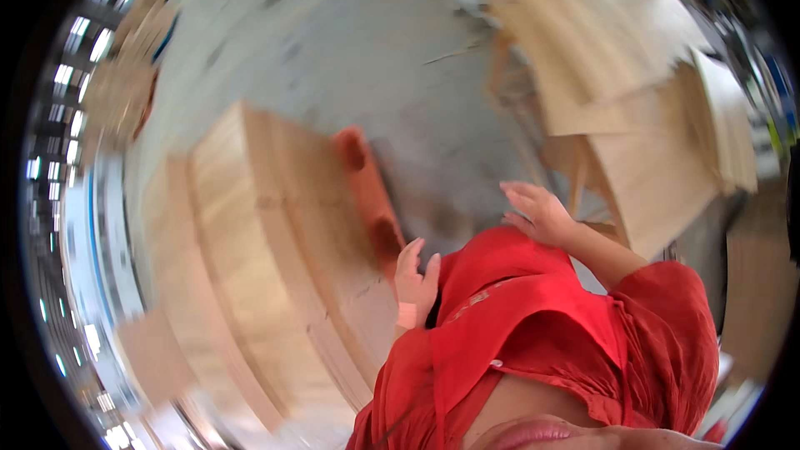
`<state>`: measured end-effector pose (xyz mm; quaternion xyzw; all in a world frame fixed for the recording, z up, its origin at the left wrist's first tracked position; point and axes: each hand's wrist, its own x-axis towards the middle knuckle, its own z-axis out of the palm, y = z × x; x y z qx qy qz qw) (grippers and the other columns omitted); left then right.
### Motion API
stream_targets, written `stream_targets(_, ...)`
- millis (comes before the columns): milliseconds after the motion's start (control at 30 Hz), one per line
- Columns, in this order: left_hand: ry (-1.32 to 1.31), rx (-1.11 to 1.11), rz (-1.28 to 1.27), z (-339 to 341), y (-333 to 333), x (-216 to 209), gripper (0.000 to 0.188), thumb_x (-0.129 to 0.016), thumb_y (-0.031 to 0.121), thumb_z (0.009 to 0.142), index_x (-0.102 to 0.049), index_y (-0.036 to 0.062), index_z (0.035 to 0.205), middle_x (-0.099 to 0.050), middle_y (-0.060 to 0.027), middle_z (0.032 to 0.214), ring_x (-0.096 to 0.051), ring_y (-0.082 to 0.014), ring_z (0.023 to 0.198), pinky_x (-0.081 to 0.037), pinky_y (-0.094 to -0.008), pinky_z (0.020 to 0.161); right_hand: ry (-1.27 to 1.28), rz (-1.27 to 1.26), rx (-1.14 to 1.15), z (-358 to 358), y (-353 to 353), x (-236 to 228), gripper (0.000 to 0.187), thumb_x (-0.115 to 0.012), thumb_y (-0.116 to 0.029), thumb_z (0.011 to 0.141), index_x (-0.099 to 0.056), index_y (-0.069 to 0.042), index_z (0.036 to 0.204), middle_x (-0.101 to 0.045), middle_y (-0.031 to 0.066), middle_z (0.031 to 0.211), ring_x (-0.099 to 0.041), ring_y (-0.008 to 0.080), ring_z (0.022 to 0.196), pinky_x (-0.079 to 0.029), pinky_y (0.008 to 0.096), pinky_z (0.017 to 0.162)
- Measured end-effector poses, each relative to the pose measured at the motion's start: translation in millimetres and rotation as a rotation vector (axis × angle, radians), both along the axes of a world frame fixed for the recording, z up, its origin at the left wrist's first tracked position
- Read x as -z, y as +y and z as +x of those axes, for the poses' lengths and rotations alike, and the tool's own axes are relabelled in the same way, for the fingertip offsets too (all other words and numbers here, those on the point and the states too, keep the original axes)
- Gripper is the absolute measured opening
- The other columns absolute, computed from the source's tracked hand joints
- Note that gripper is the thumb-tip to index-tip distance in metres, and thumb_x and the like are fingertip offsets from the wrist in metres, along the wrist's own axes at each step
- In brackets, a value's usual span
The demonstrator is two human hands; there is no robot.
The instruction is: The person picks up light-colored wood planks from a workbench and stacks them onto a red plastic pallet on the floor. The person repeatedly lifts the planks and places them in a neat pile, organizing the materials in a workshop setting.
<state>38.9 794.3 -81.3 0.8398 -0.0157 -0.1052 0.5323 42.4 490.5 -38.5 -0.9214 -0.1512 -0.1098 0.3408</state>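
My left hand [416, 280] is raised in front of my red apron [508, 292], fingers apart and holding nothing. It is nearest to a tall stack of pale wooden panels [275, 225] on the left, though I cannot tell whether it touches them. My right hand [537, 212] hangs in the air, fingers spread, nothing in it. Beyond it on the right, large thin wooden sheets [608, 42] lie over a wooden frame [581, 179], some hanging down its side. Motion smears much of the picture.
An orange-red pallet [364, 179] with round openings sticks out beside the panel stack. Grey concrete floor [333, 50] stretches ahead between the stack and the sheets. More wood piles [117, 96] stand at the far left, and a long white object [104, 233] runs along that side.
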Motion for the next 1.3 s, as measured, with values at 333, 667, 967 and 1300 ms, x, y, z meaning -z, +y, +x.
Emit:
stream_targets(333,0.420,0.357,-0.180,157.6,-231.6,-20.9,0.069,-0.054,0.040,0.091,-0.027,-0.0019,0.140,-0.038,-0.0156,0.138,-0.038,-0.0245,0.127,-0.035,-0.0379,0.103,-0.003,-0.248,1.065,14.5,-300.0,12.9,0.052,-0.057,-0.031,0.087,-0.045,-0.002,0.129,-0.042,0.0157,0.137,-0.039,0.0327,0.126,-0.034,0.0424,0.103)
stream_targets(667,0.679,0.298,-0.248,235.7,-386.2,18.4,0.107,-0.060,0.067,0.075,-0.015,-0.0047,0.141,-0.020,-0.0187,0.148,-0.021,-0.0298,0.136,-0.017,-0.0491,0.109,0.532,-0.296,1.183,107.0,-479.7,11.9,0.070,-0.052,-0.057,0.084,-0.046,-0.003,0.128,-0.050,0.0162,0.130,-0.048,0.0332,0.118,-0.041,0.0417,0.095)
stream_targets(967,0.407,0.071,-0.081,232.6,-423.7,6.7,0.085,-0.071,0.045,0.078,-0.032,-0.0085,0.132,-0.046,-0.0232,0.131,-0.047,-0.0310,0.120,-0.038,-0.0404,0.100,0.394,-0.228,1.187,51.0,-375.9,37.1,0.069,-0.057,-0.058,0.080,-0.049,-0.008,0.127,-0.055,0.0189,0.114,-0.055,0.0338,0.105,-0.045,0.0416,0.087)
stream_targets(1300,0.556,0.380,-0.143,78.3,-257.9,10.5,0.072,-0.073,0.034,0.079,-0.038,-0.0060,0.127,-0.055,-0.0181,0.119,-0.054,-0.0255,0.109,-0.044,-0.0364,0.093,0.543,-0.054,1.393,-171.3,-184.3,20.8,0.075,-0.068,-0.044,0.074,-0.043,0.001,0.130,-0.051,0.0204,0.114,-0.049,0.0365,0.108,-0.043,0.0426,0.089)
